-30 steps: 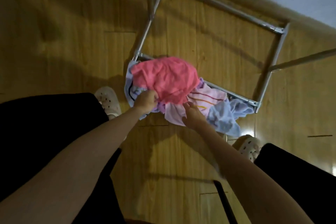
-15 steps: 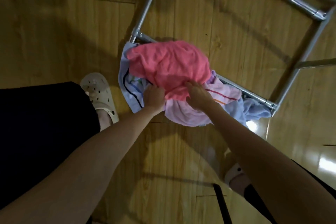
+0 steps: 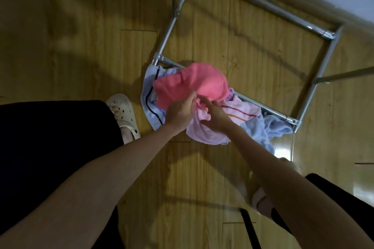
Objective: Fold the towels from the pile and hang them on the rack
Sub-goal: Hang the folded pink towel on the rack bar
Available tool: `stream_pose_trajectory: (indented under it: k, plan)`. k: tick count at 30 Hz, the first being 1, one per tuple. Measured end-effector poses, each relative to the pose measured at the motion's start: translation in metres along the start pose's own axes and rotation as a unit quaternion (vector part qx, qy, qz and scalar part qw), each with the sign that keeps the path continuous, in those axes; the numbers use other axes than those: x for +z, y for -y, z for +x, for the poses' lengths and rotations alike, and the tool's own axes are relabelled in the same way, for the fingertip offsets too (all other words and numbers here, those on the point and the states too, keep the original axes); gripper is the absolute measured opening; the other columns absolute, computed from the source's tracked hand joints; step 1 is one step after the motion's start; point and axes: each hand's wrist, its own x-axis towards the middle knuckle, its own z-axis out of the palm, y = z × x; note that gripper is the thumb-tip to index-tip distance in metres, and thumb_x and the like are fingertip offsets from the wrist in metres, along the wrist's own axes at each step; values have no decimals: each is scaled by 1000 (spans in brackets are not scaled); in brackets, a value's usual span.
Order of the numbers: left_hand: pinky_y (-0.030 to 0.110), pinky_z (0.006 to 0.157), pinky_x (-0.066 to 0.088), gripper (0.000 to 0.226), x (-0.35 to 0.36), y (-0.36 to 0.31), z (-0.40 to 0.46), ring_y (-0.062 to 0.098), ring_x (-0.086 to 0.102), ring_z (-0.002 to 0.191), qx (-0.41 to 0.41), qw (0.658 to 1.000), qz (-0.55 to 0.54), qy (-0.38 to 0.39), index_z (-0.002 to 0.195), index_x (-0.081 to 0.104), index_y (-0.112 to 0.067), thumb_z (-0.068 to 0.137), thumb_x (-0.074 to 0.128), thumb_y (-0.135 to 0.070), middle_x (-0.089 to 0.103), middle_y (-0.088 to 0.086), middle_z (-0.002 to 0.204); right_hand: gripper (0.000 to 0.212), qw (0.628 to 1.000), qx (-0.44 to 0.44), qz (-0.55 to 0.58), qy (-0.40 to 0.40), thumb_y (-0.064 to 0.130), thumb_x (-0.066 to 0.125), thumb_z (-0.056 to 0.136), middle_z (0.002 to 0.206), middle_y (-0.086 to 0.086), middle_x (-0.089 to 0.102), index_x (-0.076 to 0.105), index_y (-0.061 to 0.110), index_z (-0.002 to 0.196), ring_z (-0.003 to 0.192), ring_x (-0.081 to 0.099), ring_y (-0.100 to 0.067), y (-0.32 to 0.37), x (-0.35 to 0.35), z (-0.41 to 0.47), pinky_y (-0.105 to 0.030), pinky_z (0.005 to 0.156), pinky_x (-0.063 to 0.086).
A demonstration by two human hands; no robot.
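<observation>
A pile of towels lies on the wooden floor against the near bar of a metal rack (image 3: pixel 263 4). On top sits a crumpled pink towel (image 3: pixel 194 85). My left hand (image 3: pixel 179 113) grips its near edge. My right hand (image 3: pixel 215 115) pinches the same edge just to the right, fingers touching the pink cloth. Under it lie a pale lilac towel with coloured stripes (image 3: pixel 228 115), a light blue towel with dark stripes (image 3: pixel 150 105) on the left, and a plain blue towel (image 3: pixel 269 127) on the right.
The rack's silver tubes form a frame on the floor beyond the pile, with a bar (image 3: pixel 344 76) running off to the right. My feet in pale clogs (image 3: pixel 124 113) stand either side of the pile. A wall skirting runs along the top right.
Both hands have closed in together on the pink towel's near edge and bunched it upward; the towel is now more gathered. The camera view has pulled back and shifted.
</observation>
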Motion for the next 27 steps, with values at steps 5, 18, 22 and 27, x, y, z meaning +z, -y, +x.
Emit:
stream_pose_trajectory:
  k: [5,18,22,27]
  plan:
    - [40,51,47,10,-29,-54,-21,22,57,59,70,997,-17,3,99,52,-12,99,46,-20,54,-1,69,54,995,-36,31,-85,15,70,77,104,-24,53,52,1,127,96,53,-39,24,-28,-38,-46,86,45]
    - [30,55,29,22,-159,-194,-76,16,40,57,111,986,-96,81,80,46,-25,92,59,-12,49,13,65,13,954,-104,73,-270,0,62,86,98,-15,62,67,-2,98,82,60,-25,77,-163,-209,-31,76,45]
    - [31,56,28,21,-196,-235,-102,19,42,60,161,974,-112,113,80,49,-25,90,63,-13,51,11,66,8,931,-121,163,-303,7,56,92,81,1,59,64,9,95,74,53,-10,110,-181,-259,-27,70,43]
    - [8,54,41,9,-233,-271,-143,-7,54,54,178,973,-85,119,81,61,-16,83,69,-13,61,-11,68,14,859,-157,269,-407,7,50,95,72,11,52,55,14,84,70,47,-2,150,-193,-305,-20,67,40]
